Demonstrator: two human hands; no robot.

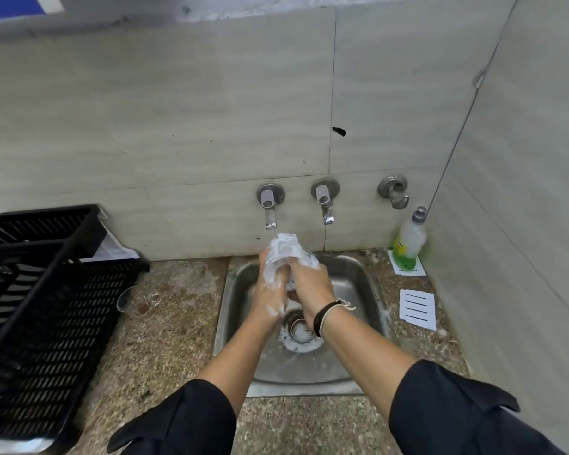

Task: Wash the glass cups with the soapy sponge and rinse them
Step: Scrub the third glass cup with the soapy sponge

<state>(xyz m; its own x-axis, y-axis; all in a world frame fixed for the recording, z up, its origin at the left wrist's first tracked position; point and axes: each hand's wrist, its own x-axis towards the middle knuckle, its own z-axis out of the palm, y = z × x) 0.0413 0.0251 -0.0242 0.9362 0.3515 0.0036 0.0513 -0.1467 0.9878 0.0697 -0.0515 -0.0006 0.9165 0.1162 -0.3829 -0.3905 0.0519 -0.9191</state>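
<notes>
A glass cup coated in white foam is held over the steel sink, just below the left tap. My left hand grips the cup from the left, and suds cover its fingers. My right hand curls round the cup's right side, with foam under its fingertips. The sponge is hidden; I cannot tell whether it lies under my right fingers. A second glass cup lies on its side on the counter, left of the sink.
A black plastic crate fills the counter on the left. A second tap is on the wall, and a dish soap bottle stands in the right corner. White cards lie on the right. Foam rings the drain.
</notes>
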